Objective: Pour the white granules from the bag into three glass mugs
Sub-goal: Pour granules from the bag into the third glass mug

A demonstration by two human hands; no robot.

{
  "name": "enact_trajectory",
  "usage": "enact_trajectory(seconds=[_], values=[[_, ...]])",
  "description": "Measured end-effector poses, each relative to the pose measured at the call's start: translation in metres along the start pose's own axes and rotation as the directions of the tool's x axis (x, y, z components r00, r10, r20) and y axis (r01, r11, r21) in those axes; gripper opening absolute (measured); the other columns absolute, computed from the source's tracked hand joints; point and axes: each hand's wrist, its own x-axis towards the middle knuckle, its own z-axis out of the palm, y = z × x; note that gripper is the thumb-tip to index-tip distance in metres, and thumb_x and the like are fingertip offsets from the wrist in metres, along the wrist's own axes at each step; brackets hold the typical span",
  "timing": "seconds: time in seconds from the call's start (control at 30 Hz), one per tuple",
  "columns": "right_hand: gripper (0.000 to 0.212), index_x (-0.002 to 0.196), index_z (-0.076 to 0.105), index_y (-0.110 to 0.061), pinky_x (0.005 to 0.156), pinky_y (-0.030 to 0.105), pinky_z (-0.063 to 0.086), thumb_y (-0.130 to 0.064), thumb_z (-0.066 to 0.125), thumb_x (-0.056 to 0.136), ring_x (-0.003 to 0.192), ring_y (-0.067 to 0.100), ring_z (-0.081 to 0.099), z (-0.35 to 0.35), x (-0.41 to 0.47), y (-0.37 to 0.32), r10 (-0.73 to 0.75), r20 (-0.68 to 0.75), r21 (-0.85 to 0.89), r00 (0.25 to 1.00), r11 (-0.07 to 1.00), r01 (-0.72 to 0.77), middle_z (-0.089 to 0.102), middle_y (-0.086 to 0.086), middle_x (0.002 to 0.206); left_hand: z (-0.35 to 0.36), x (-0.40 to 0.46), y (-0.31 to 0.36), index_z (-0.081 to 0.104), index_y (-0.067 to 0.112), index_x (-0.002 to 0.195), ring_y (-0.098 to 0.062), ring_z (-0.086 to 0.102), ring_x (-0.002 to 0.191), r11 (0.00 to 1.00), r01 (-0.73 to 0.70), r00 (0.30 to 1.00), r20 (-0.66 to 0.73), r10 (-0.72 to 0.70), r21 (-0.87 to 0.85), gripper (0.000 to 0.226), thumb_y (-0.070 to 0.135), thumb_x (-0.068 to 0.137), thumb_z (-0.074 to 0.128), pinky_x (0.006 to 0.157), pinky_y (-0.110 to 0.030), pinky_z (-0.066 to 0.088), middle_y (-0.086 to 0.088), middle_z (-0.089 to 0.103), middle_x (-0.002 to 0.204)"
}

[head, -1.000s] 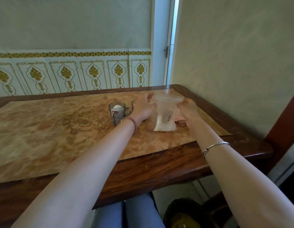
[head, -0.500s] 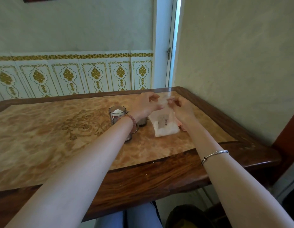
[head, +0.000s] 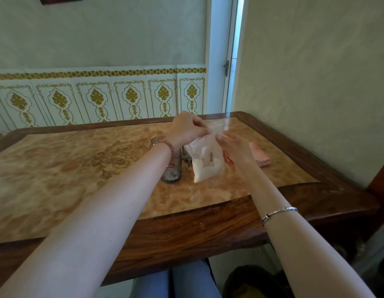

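A clear plastic bag [head: 206, 162] with white granules in its lower half stands tilted on the table [head: 57, 168]. My left hand [head: 188, 127] pinches the bag's top edge. My right hand [head: 234, 147] holds the bag's upper right side with curled fingers, its thumb hidden. One glass mug [head: 172, 171] stands just left of the bag, under my left wrist. A second mug's rim [head: 156, 140] shows behind the wrist. A third mug [head: 185, 152] is mostly hidden between wrist and bag. What the mugs hold cannot be seen.
A pink folded cloth [head: 260, 154] lies right of the bag, close to the wall on the right. A few spilled granules [head: 165, 195] dot the tabletop in front of the mugs. A dark bag [head: 251, 282] sits on the floor under the table's near right corner.
My hands went from the bag's two sides to its top and met there. The bag now leans, and my right hand has slid down its right side. The view has tilted down a little.
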Motion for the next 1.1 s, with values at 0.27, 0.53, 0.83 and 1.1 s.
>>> enact_trajectory(seconds=[0.27, 0.53, 0.83, 1.1], values=[[0.072, 0.133, 0.053, -0.013, 0.101, 0.036, 0.047, -0.008, 0.08, 0.066, 0.119, 0.023, 0.06, 0.03, -0.024, 0.044, 0.231, 0.261, 0.547, 0.937, 0.765, -0.341, 0.065, 0.006, 0.126, -0.018, 0.002, 0.003, 0.076, 0.013, 0.082, -0.009, 0.064, 0.072, 0.983, 0.038, 0.996, -0.078, -0.053, -0.182, 0.012, 0.019, 0.073, 0.081, 0.074, -0.023, 0.053, 0.004, 0.07, 0.074], [0.068, 0.131, 0.054, -0.018, 0.085, 0.038, 0.056, -0.023, 0.078, 0.068, 0.112, 0.025, 0.064, 0.048, -0.019, 0.042, 0.234, 0.161, 0.616, 0.959, 0.736, -0.283, 0.065, 0.006, 0.124, -0.036, -0.003, -0.015, 0.075, 0.012, 0.082, -0.009, 0.067, 0.068, 0.938, 0.018, 0.989, -0.131, -0.068, -0.345, 0.011, 0.017, 0.074, 0.08, 0.074, -0.022, 0.055, 0.002, 0.073, 0.073], [0.045, 0.122, 0.059, -0.014, 0.078, 0.028, 0.056, -0.015, 0.072, 0.079, 0.106, 0.021, 0.067, 0.05, 0.002, 0.034, 0.175, -0.012, 0.775, 0.985, 0.623, -0.101, 0.068, 0.007, 0.117, -0.034, -0.018, -0.069, 0.074, 0.012, 0.082, -0.009, 0.068, 0.078, 0.848, 0.051, 0.966, -0.189, -0.176, -0.528, 0.009, 0.017, 0.076, 0.079, 0.077, -0.019, 0.054, -0.002, 0.073, 0.082], [0.057, 0.12, 0.06, 0.004, 0.081, 0.029, 0.058, -0.019, 0.074, 0.07, 0.1, 0.022, 0.069, 0.064, 0.022, 0.021, 0.118, -0.064, 0.805, 0.991, 0.593, -0.019, 0.068, 0.015, 0.116, -0.023, -0.021, -0.109, 0.072, 0.017, 0.073, -0.011, 0.068, 0.081, 0.775, 0.051, 0.945, -0.22, -0.242, -0.63, 0.008, 0.016, 0.081, 0.075, 0.079, -0.022, 0.053, 0.002, 0.073, 0.076]])
